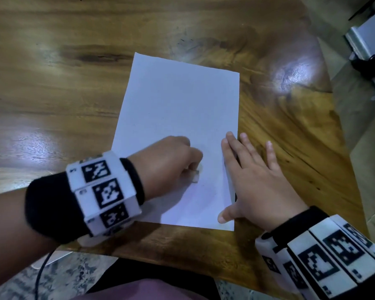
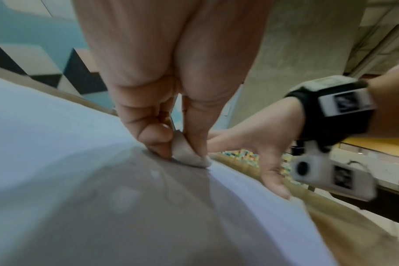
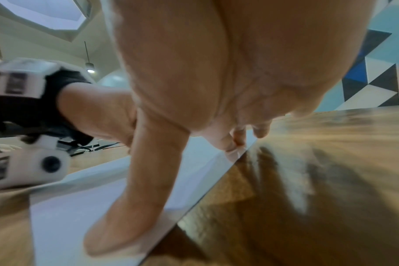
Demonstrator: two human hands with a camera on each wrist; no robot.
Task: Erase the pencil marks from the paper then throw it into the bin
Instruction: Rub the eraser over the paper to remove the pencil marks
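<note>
A white sheet of paper [image 1: 178, 109] lies on the wooden table [image 1: 52, 72], its near edge close to me. My left hand [image 1: 171, 161] pinches a small pale eraser [image 1: 195, 176] and presses it onto the lower part of the sheet; the left wrist view shows the eraser [image 2: 187, 153] between thumb and fingers, touching the paper [image 2: 46, 135]. My right hand [image 1: 247, 176] lies flat with spread fingers on the paper's right edge, partly on the table. In the right wrist view its thumb [image 3: 130, 207] presses the paper [image 3: 64, 216]. Faint pencil marks are hard to make out.
The table's right edge [image 1: 342, 135] runs diagonally, with floor beyond and a metal frame [image 1: 364, 46] at the far right. The near table edge [image 1: 182, 263] is just below the paper. Bare wood lies to the left and beyond the sheet. No bin is in view.
</note>
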